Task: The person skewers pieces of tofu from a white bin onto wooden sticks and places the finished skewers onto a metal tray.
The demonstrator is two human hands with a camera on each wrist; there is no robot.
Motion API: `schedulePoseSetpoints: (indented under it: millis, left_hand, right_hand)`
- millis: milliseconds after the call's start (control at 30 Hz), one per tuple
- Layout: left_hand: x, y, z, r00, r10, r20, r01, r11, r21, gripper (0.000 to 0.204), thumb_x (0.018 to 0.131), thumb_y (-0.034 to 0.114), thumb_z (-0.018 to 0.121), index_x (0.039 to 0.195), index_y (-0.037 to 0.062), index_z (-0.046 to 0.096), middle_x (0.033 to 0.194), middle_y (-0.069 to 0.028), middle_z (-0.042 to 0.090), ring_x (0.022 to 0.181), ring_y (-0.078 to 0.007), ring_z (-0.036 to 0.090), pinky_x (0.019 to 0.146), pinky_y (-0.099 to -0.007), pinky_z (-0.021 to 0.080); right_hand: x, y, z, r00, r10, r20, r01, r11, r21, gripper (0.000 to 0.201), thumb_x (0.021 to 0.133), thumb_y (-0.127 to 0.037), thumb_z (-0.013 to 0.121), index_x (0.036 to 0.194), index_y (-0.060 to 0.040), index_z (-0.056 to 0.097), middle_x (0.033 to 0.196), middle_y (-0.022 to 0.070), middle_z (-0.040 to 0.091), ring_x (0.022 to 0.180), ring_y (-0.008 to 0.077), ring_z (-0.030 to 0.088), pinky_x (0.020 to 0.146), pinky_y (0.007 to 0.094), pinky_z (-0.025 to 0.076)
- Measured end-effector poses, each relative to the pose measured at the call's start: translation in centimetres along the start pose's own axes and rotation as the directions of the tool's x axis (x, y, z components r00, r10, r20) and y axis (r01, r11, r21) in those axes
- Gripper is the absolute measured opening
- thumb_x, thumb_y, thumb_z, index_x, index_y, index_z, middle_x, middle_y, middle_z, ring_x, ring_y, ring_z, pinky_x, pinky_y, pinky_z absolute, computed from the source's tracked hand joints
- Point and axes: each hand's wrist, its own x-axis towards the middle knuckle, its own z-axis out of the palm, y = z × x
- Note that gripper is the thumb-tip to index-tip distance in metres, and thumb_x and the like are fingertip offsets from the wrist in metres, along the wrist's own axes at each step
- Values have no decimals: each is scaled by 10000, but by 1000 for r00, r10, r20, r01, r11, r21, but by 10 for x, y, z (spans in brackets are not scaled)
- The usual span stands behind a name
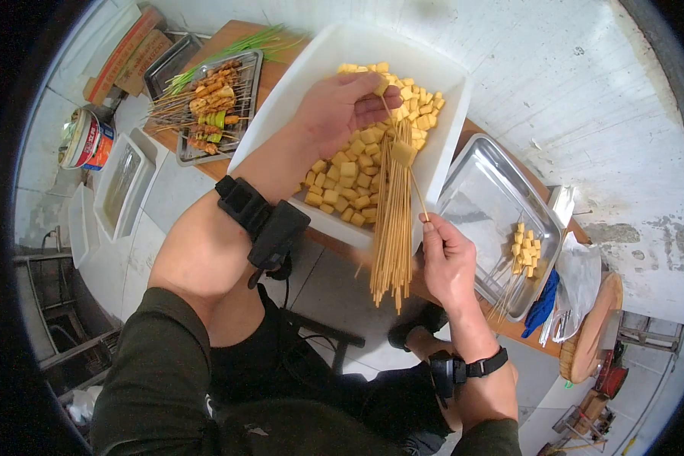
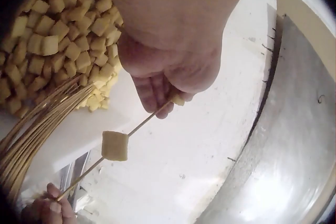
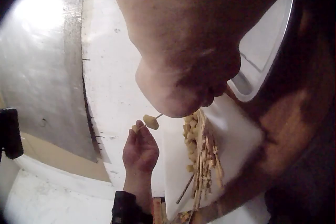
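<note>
Above the white bin (image 1: 281, 99) of yellow cubes (image 1: 342, 182), my left hand (image 1: 342, 114) pinches a yellow cube (image 1: 381, 86) at the tip of a thin stick. My right hand (image 1: 450, 258) grips the lower end of that stick (image 1: 419, 191). A second cube (image 1: 403, 154) is threaded partway along it, between the hands; the left wrist view shows this cube (image 2: 115, 146) apart from both hands. A bundle of bare sticks (image 1: 393, 228) lies over the bin's near edge, just left of my right hand.
To the right, a metal tray (image 1: 475, 178) holds several skewers of yellow cubes (image 1: 524, 251), beside a plastic bag (image 1: 581, 281) and blue cloth (image 1: 540, 304). At the left stand a tray of browned skewers (image 1: 214, 106), green stalks (image 1: 239, 49), a tub (image 1: 87, 140) and cardboard (image 1: 133, 61).
</note>
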Motion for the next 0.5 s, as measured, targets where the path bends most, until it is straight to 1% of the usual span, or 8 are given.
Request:
schedulePoseSetpoints:
  millis: [100,167,300,367,500]
  left_hand:
    - [-1,-2,1,1000,-10,11,10,1000,11,249,1014,217,518,1133,9,582,1111,-119,665,1015,-220,668,873,-325,572]
    - [-3,-4,3,1000,-13,18,13,1000,-9,257,1012,223,524,1137,7,583,1116,-121,666,1022,-221,666,886,-332,568]
    - [-6,-4,6,999,-15,34,15,1000,9,259,1010,221,528,1151,10,579,1116,-125,668,1028,-224,665,894,-342,564]
    - [-7,-4,8,999,-30,22,30,1000,-4,254,1009,216,526,1138,8,590,1106,-124,672,1013,-227,671,895,-345,561]
    - [-5,-12,8,999,-41,31,41,999,12,265,1007,236,529,1124,11,606,1093,-108,680,991,-208,676,883,-332,557]
  right_hand:
    - [1,3,4,1000,5,-14,-5,999,38,206,966,-110,554,1094,3,670,704,142,624,674,105,557,642,296,483]
    - [2,5,7,996,-79,-29,79,996,30,243,1001,-161,555,1106,24,673,641,-50,496,586,35,444,521,222,386]
    - [4,-1,7,999,-41,-3,41,997,62,246,1003,-157,549,1113,28,668,639,-58,481,575,30,429,513,216,370]
    - [4,-4,9,995,-98,-30,99,995,27,250,1003,-151,542,1122,34,661,632,-66,466,566,21,410,503,209,348]
    - [7,-5,9,996,-84,-6,84,996,36,250,1002,-145,538,1124,38,656,628,-69,462,561,17,395,497,207,329]
